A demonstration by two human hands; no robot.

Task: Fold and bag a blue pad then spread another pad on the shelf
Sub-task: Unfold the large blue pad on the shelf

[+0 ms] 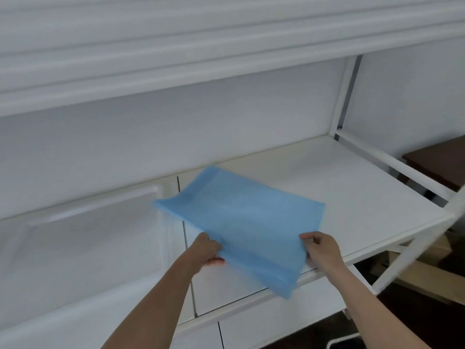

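The blue pad (241,222) hangs folded above the white shelf (352,197), its near corner past the front edge; left hand (207,250) and right hand (320,249) each pinch a near edge.

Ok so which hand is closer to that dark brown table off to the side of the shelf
Right. The right hand grips the blue pad's near right edge, on the side toward the brown table. The left hand holds the pad's left edge, farther away.
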